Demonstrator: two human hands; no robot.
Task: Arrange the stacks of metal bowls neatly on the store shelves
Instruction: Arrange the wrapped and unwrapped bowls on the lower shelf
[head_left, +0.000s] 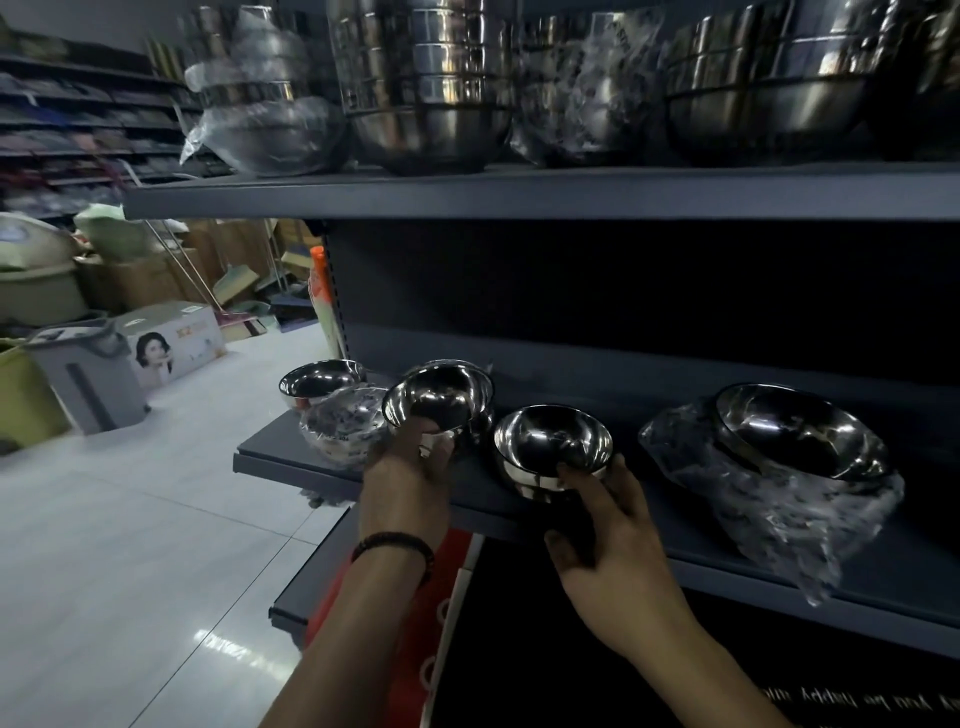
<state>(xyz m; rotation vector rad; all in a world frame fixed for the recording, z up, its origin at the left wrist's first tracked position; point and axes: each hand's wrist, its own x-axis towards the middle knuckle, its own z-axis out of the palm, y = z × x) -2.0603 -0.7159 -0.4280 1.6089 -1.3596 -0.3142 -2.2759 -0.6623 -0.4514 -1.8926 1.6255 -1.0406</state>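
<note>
I'm looking down at the middle shelf (597, 525), and I'll say where stuff is from that shelf. My left hand (410, 467) is at the shelf's front edge, w/ fingers pinching the near rim of a small shiny bowl stack (439, 402), and the stack looks tipped toward me, maybe lifted a bit, can't tell for sure. My right hand (608, 530) is just right of that, also at the front edge, fingers curled round the side of a 2nd bowl stack (553, 447) that sits on the shelf, so that hand is closed on it too. At the shelf's left end sits another little bowl (322, 382) w/ a plastic-wrapped bunch (345, 426) in front of it. Toward the right side of the shelf is a bigger wrapped stack (779, 467), leaning, w/ its bag hanging over the front edge. On the shelf above, big bowl stacks (431, 88) stand in a row. I think the step now is lining up the two small stacks side by side. Next move prob needs both stacks pushed back from the edge, set flat and close together, slow so the top bowls don't slide off. The leaning wrapped one needs fixing after.
</note>
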